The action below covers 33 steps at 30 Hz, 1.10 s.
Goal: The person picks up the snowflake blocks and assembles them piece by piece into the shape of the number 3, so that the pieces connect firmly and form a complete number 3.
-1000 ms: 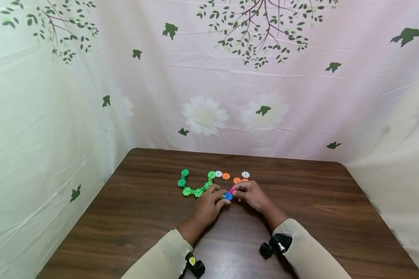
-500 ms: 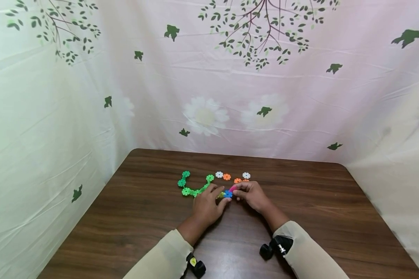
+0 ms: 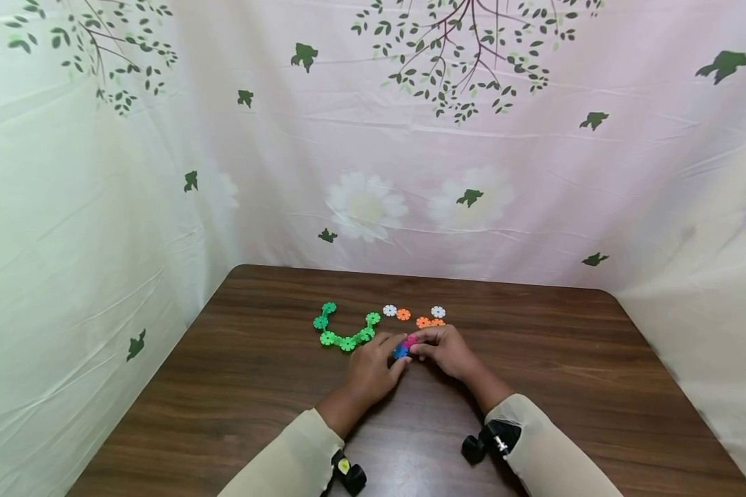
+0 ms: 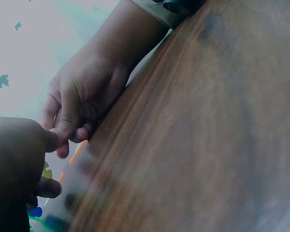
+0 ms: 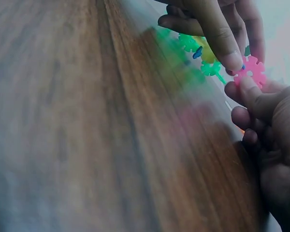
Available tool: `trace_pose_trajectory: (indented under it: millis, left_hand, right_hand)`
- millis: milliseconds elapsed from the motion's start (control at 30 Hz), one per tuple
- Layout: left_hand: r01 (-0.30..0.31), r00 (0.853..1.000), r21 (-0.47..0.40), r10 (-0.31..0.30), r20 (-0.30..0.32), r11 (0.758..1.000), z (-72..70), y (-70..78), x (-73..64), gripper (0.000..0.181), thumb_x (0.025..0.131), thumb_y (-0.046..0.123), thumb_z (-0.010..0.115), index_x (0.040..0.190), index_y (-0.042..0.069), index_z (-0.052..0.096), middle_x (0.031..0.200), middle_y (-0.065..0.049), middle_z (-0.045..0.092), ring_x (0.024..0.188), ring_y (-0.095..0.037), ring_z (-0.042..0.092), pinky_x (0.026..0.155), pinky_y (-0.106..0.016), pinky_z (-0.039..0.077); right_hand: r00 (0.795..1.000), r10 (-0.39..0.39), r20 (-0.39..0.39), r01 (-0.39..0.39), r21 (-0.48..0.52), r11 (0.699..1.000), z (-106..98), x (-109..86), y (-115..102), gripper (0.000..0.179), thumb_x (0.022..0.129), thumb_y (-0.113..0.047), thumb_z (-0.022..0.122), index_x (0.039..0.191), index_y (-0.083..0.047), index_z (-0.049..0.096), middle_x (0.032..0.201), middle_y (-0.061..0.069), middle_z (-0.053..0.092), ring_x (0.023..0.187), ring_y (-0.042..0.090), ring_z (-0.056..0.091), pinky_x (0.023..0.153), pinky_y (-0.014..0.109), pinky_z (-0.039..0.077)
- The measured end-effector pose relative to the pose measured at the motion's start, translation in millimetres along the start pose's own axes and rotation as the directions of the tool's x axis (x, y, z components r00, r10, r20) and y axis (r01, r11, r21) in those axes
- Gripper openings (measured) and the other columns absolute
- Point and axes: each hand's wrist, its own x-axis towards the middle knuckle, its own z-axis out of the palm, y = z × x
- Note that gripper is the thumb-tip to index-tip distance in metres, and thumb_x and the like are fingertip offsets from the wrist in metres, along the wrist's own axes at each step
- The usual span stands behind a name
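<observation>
In the head view my left hand (image 3: pixel 371 366) pinches a blue notched interlocking disc (image 3: pixel 400 351) between thumb and fingers. My right hand (image 3: pixel 450 350) grips a pink interlocking disc (image 3: pixel 409 342) right against the blue one. The right wrist view shows the pink disc (image 5: pixel 253 72) between both hands' fingertips, its notched rim outward. Beyond my left fingers, a yellow disc (image 5: pixel 208 51) shows there. A curved chain of green discs (image 3: pixel 347 343) runs leftward from my left hand, which hides the chain's near end.
Behind the hands lie a white disc (image 3: pixel 389 310) and an orange disc (image 3: pixel 403 315). Farther right are another white disc (image 3: pixel 438 312) and two orange discs (image 3: pixel 423 322) close to my right fingers. The brown wooden table (image 3: pixel 255 414) meets a printed cloth backdrop (image 3: pixel 410 241).
The pink disc has turned from edge-on to show more of its face, close against the blue disc. The green chain has shifted slightly left, away from the white disc.
</observation>
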Motion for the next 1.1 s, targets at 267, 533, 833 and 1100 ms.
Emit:
trace_pose_trajectory:
  millis: [267,533,833,1100]
  left_hand:
    - [0.041,0.997,0.011,-0.042,0.066,0.999,-0.6,-0.8,-1.4,0.04,0.099,0.02,0.083,0.138,0.013,0.075,0.115,-0.006,0.075,0.089,-0.023,0.077,0.07,-0.038,0.062]
    - [0.053,0.997,-0.061,-0.049,0.063,0.997,5.4,-4.5,-0.6,0.039,0.099,0.014,0.081,0.137,0.01,0.075,0.114,-0.009,0.074,0.091,-0.023,0.076,0.075,-0.037,0.063]
    - [0.094,0.994,-0.133,-0.084,0.073,0.987,5.3,-5.9,-0.9,0.035,0.098,0.006,0.079,0.132,0.006,0.076,0.112,-0.012,0.07,0.094,-0.025,0.074,0.08,-0.038,0.064]
    - [0.1,0.992,-0.137,-0.088,0.087,0.986,5.3,-5.3,0.5,0.032,0.098,0.005,0.078,0.13,0.006,0.075,0.112,-0.011,0.069,0.096,-0.024,0.073,0.082,-0.037,0.064]
  right_hand:
    - [0.999,0.012,0.034,-0.014,0.041,0.999,-2,1.3,0,0.029,0.1,0.003,0.073,0.128,0.012,0.071,0.108,0.028,0.08,0.076,0.009,0.072,0.069,0.023,0.06]
    - [0.999,-0.003,0.041,0.003,0.0,1.0,-5,6.6,0,0.032,0.107,0.007,0.06,0.139,0.01,0.064,0.116,0.027,0.075,0.082,0.013,0.07,0.071,0.026,0.06]
    - [0.995,0.006,-0.104,-0.014,-0.076,0.997,8,22.5,-3,0.024,0.106,0.001,0.067,0.13,0.002,0.072,0.119,0.022,0.07,0.07,0.014,0.066,0.057,0.026,0.055]
    - [0.986,-0.041,-0.162,0.022,-0.116,0.993,18,39.2,-7,0.03,0.102,0.002,0.073,0.132,0.0,0.073,0.129,0.021,0.067,0.055,0.011,0.06,0.047,0.029,0.054]
